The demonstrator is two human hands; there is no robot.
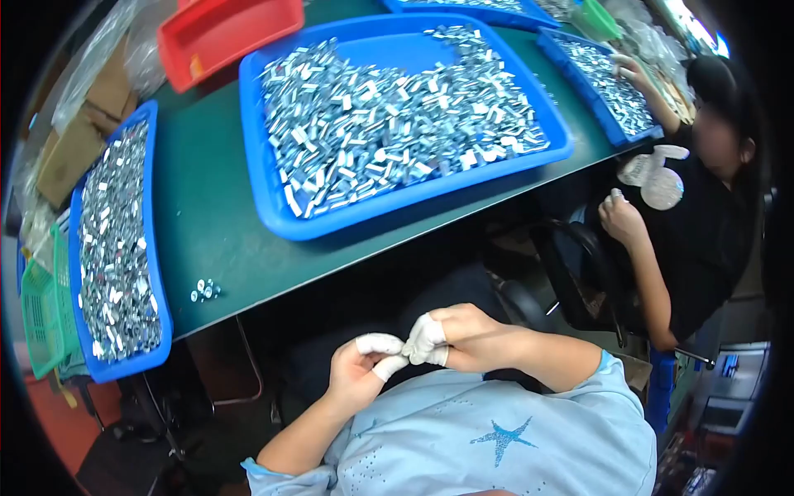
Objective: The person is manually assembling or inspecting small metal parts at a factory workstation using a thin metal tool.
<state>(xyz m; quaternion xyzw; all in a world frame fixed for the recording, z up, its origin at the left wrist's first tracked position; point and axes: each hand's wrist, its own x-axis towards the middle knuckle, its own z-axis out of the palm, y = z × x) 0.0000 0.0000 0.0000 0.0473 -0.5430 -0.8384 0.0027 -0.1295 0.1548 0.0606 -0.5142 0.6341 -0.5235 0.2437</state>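
Here, the left hand (pixel 354 374) and right hand (pixel 470 334) meet, fingers (pixel 427 334) pinched narrow; whether they hold something, I cannot tell. Beyond them, nearer the right hand, metal pieces (pixel 389 124) lie in the blue tray (pixel 285 225), long axes mixed.

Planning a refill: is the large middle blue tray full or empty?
Partly full: shiny pieces cover most of the tray, leaving its far middle bare.

There are four blue trays (pixel 422 195) of metal pieces (pixel 405 116), one red tray (pixel 240 35), one co-worker (pixel 715 227) and the wearer's two hands (pixel 473 337).
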